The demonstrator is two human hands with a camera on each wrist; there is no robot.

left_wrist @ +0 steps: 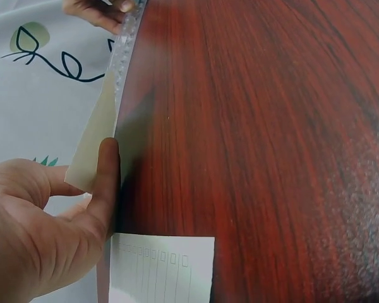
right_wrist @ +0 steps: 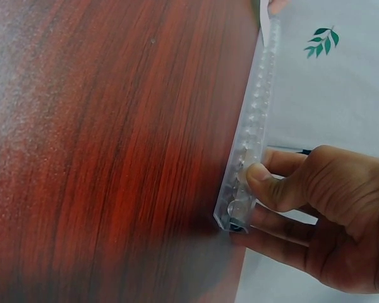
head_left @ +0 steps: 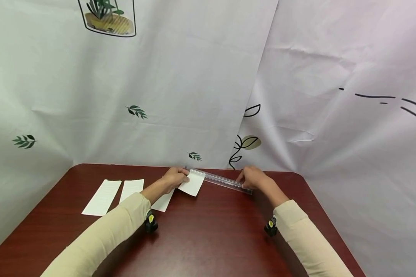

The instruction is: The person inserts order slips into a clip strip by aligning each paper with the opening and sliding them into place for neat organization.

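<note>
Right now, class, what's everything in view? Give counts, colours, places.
table: 1, reddish-brown, foreground
backdrop: count unclear, white, behind table
prints: several, green and black, on backdrop
loose papers: 3, white, table's left
plastic strip: 1, clear, near table's far edge
held paper: 1, white, strip's left end
wrist devices: 2, black, at wrists
sleeves: 2, cream, on arms
left hand: 1, bare, pinching held paper
right hand: 1, bare, gripping strip's right end
</note>
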